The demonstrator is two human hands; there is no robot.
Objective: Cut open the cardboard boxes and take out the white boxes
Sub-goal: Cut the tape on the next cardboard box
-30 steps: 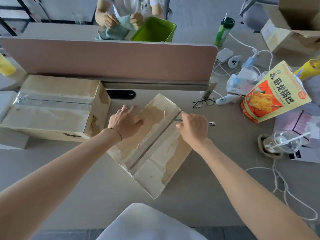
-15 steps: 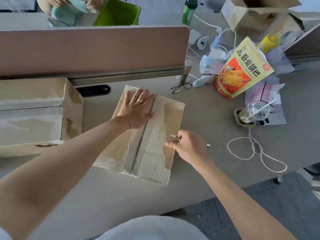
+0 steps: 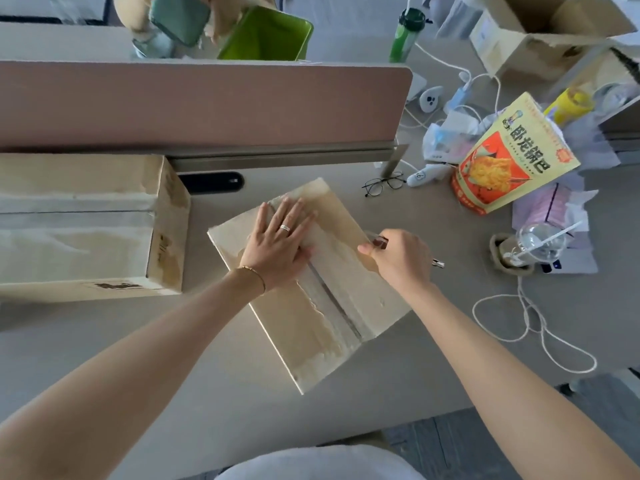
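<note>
A flat taped cardboard box [image 3: 322, 317] lies at an angle in the middle of the desk, its tape seam running from far left to near right. My left hand [image 3: 277, 244] presses flat on its far half, fingers spread over the seam. My right hand [image 3: 401, 259] grips a slim utility knife [image 3: 437, 262] at the box's right edge; the blade tip is near that edge. A second, larger taped cardboard box [image 3: 86, 223] stands to the left. No white boxes show.
A pink divider panel [image 3: 201, 102] runs across the back. Right of the box lie glasses [image 3: 382, 184], a yellow snack bag [image 3: 509, 161], a plastic cup [image 3: 535, 244] and a white cord [image 3: 526, 323]. An open carton [image 3: 540, 32] sits far right. Another person's hands work behind the divider.
The box has been turned, so its seam now slants the other way. My left hand stays flat on it; my right hand with the knife moved up to the right edge.
</note>
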